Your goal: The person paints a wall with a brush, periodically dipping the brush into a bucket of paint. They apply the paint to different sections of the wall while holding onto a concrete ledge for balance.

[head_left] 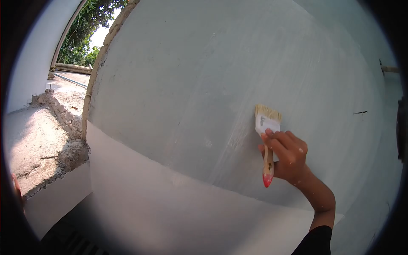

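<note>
My right hand [288, 154] is closed around a paintbrush [267, 160] with a wooden handle, a red tip and a white ferrule. The pale bristles point upward and lie against the grey-green wall [182, 85], or very close to it. Faint whitish streaks run across the wall around the brush. White specks dot the hand and forearm. At the far left edge, a sliver of what looks like my left hand [16, 185] shows beside the rough ledge; its fingers cannot be made out.
Below a curved line, the wall's lower part [170, 204] is whitish. On the left, an opening with a broken concrete ledge [38, 140] looks out on trees [80, 29]. A short rod [389, 69] sticks out at right. A dark slit [360, 112] marks the wall.
</note>
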Available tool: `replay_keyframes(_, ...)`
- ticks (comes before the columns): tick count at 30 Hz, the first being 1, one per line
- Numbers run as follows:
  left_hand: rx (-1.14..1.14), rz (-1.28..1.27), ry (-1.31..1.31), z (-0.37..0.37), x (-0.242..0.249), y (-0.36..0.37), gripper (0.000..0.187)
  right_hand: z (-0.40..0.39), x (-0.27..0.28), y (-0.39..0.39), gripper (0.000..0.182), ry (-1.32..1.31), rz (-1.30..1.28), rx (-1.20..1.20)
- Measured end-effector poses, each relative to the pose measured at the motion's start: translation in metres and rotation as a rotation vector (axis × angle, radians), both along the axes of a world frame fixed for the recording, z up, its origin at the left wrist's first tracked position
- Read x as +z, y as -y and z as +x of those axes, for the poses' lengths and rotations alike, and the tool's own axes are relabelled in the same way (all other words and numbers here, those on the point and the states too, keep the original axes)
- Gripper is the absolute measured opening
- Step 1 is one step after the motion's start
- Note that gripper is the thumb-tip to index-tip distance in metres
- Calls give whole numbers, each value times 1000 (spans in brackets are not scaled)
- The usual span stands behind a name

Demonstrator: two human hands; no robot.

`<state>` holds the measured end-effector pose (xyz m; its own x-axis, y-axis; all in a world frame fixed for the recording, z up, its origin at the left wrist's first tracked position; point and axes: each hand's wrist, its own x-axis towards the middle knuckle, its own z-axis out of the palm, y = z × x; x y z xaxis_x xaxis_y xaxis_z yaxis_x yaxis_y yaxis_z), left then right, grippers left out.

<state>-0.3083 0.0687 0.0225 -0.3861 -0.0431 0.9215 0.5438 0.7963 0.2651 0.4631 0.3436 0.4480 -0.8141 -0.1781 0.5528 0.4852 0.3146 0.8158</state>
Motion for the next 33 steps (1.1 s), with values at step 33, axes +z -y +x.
replay_keyframes(33, -45, 102, 181, 66, 53, 2, 32, -9, 387, -7, 17, -451, 247, 165)
